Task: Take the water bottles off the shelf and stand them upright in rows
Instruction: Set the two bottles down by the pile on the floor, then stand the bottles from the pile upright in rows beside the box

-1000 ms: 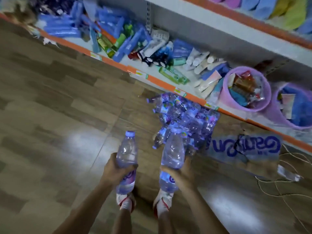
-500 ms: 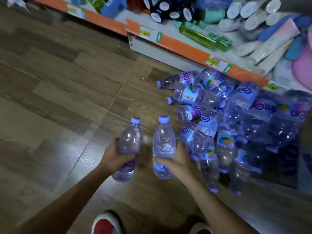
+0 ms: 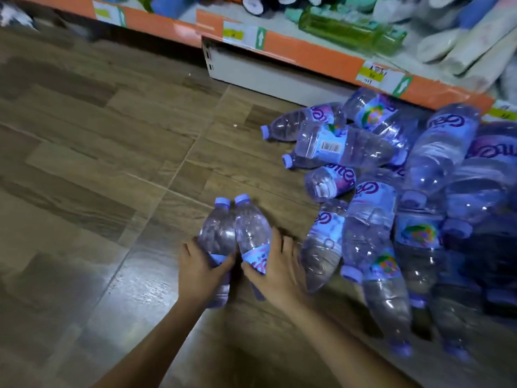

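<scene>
Two clear water bottles with blue caps and purple-blue labels stand side by side, touching, low over the wood-look floor. My left hand (image 3: 200, 271) grips the left bottle (image 3: 218, 233) around its label. My right hand (image 3: 275, 268) grips the right bottle (image 3: 251, 229) the same way. Their bases are hidden behind my hands, so I cannot tell whether they rest on the floor. To the right lies a heap of several like bottles (image 3: 391, 197) on their sides, in front of the shelf.
A low store shelf with an orange front strip (image 3: 307, 54) and price tags runs along the top, holding a green bottle (image 3: 349, 32), tubes and other goods. Its white base panel (image 3: 268, 74) sits behind the heap. Wood-look floor (image 3: 98, 163) spreads to the left.
Both hands have lowered toward the floor and drawn together, so the two bottles now touch. The view has dropped closer to the floor and the heap; my shoes are out of frame.
</scene>
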{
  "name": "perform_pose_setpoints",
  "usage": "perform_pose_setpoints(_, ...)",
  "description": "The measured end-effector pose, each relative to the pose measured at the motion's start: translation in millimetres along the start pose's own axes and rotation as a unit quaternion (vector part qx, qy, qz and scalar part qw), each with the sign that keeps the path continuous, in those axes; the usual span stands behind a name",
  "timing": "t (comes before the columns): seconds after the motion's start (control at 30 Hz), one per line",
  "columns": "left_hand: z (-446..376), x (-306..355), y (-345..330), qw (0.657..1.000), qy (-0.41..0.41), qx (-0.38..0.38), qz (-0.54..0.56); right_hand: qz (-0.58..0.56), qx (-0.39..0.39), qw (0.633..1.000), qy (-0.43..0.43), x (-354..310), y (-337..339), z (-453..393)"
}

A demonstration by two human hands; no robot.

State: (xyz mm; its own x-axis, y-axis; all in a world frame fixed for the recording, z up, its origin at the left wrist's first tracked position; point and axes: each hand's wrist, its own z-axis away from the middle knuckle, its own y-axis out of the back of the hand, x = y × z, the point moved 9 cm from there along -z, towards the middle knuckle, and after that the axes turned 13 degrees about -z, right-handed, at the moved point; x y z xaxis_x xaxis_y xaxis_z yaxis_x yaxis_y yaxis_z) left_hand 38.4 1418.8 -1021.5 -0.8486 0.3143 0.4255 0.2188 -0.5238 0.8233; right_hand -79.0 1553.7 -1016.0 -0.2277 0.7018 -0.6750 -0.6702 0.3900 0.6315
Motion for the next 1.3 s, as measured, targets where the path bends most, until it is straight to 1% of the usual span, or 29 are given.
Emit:
perform_pose_setpoints(0.13, -0.4, 4.3, -1.6, 0.999, -0.039, 0.001, -0.003, 0.009, -0.042, 0.999, 0.022, -5.5, 0.7, 4.1)
perform_pose_setpoints(0.2, -8.7, -7.0, -3.1, 0.999, -0.047, -0.012, -0.011, 0.002, -0.054, 0.997, 0.056, -9.0, 4.6, 13.4)
perform_pose_setpoints(0.27, -20.1, -26.0, -14.7, 0.998, -0.035, -0.04, -0.019, -0.015, -0.061, 0.995, 0.08, -5.8, 6.7, 31.6)
perform_pose_setpoints(0.33, -21.7, -31.0, -23.2, 0.997, -0.038, -0.057, -0.022, -0.017, -0.05, 0.993, 0.106, 6.7, 7.3, 51.8)
perform_pose_setpoints(0.37, -17.6, -23.3, -19.9, 0.998, -0.042, -0.051, -0.018, -0.003, -0.036, 0.992, 0.119, 13.5, 10.0, 60.8)
perform_pose_setpoints(0.47, -6.1, -4.5, -8.0, 0.998, -0.054, -0.02, 0.0, 0.054, -0.054, 0.991, 0.113, 36.1, 8.7, 70.3)
perform_pose_setpoints(0.53, -4.3, 3.0, -1.8, 0.997, -0.07, -0.009, -0.004, 0.082, -0.031, 0.988, 0.128, 36.5, 16.5, 70.8)
perform_pose_setpoints(0.57, -4.2, 5.5, -1.2, 0.997, -0.08, -0.013, -0.011, 0.058, -0.031, 0.989, 0.133, 35.1, 18.4, 71.6)
perform_pose_setpoints(0.63, -3.5, 8.1, -0.4, 0.995, -0.087, -0.035, -0.028, 0.018, -0.067, 0.987, 0.142, 31.8, 14.2, 71.8)
perform_pose_setpoints(0.67, -5.0, 7.1, -0.3, 0.995, -0.087, -0.047, -0.028, -0.001, -0.07, 0.987, 0.146, 29.2, 16.5, 73.8)
perform_pose_setpoints(0.77, -4.5, 7.3, -0.4, 0.992, -0.101, -0.063, -0.029, -0.033, -0.049, 0.987, 0.152, 31.3, 25.3, 73.5)
perform_pose_setpoints(0.9, 10.1, 17.2, -1.0, 0.993, -0.115, -0.041, -0.008, -0.015, -0.053, 0.984, 0.172, 38.3, 20.9, 76.2)
perform_pose_setpoints(1.0, 17.1, 17.5, -3.7, 0.991, -0.122, -0.052, -0.005, -0.01, -0.058, 0.981, 0.183, 36.2, 20.7, 77.9)
perform_pose_setpoints(1.17, 14.5, 12.9, -5.4, 0.992, -0.114, -0.051, 0.012, -0.033, -0.041, 0.983, 0.175, 38.8, 26.3, 74.9)
perform_pose_setpoints(1.3, 10.2, 6.3, -4.8, 0.991, -0.113, -0.057, 0.031, -0.018, -0.056, 0.98, 0.191, 38.2, 22.4, 79.2)
